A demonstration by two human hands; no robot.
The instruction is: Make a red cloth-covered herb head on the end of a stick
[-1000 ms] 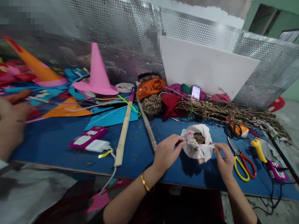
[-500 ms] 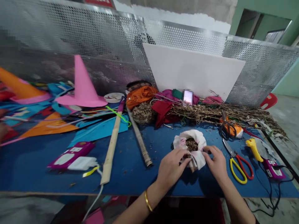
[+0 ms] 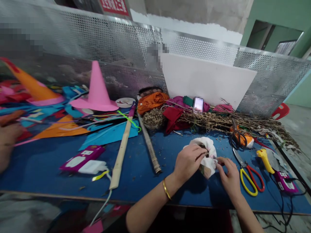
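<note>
A white cloth pouch [image 3: 211,164] with a rolled rim stands on the blue table, dried brown plant bits [image 3: 207,154] showing in its opening. My left hand [image 3: 190,161] reaches over the near left rim, its fingers bent together at the opening and hiding part of it; what they pinch is too small to make out. On the right side, my right hand [image 3: 227,173] pinches the cloth edge between thumb and fingers. Just right of that hand lie scissors [image 3: 248,174] with yellow and red handles.
Dried stems [image 3: 211,121] and red cloth [image 3: 172,118] lie behind the pouch. Wooden sticks [image 3: 121,152], a purple device [image 3: 82,158] and a pink cone hat [image 3: 98,87] are leftward. Dark scissors [image 3: 238,136] and a yellow-handled tool [image 3: 265,160] sit right. Another person's hand [image 3: 9,139] is far left.
My left hand has moved from the near rim in over the opening, covering more of it. The pouch now tilts somewhat. The other person's hand shows more, and the view has shifted left.
</note>
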